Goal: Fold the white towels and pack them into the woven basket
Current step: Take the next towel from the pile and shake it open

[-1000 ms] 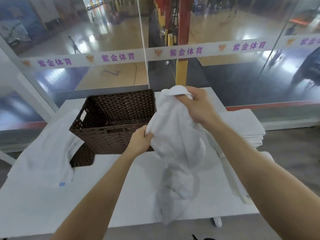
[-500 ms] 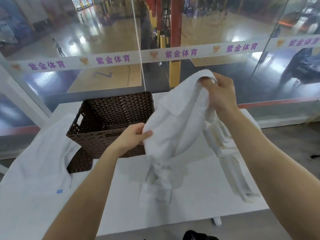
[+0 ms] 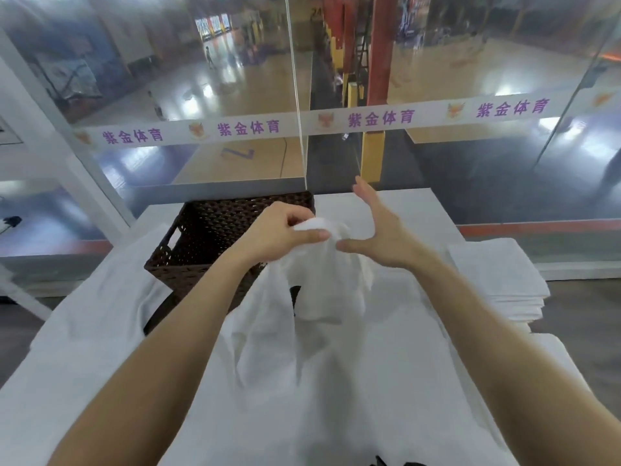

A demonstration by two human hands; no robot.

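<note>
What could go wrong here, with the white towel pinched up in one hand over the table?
1. Only the left hand pinches the white towel; the right hand is open, so the corner could slip and the cloth bunch up.
2. The hanging cloth drapes against the dark brown woven basket and may catch on its weave.
3. A wide swing could disturb the stack of folded white towels.

A white table (image 3: 416,210) carries a dark woven basket (image 3: 215,230) at its far left, a loose white towel (image 3: 97,317) draped beside the basket, and a stack of folded towels (image 3: 497,277) on its right edge.
</note>
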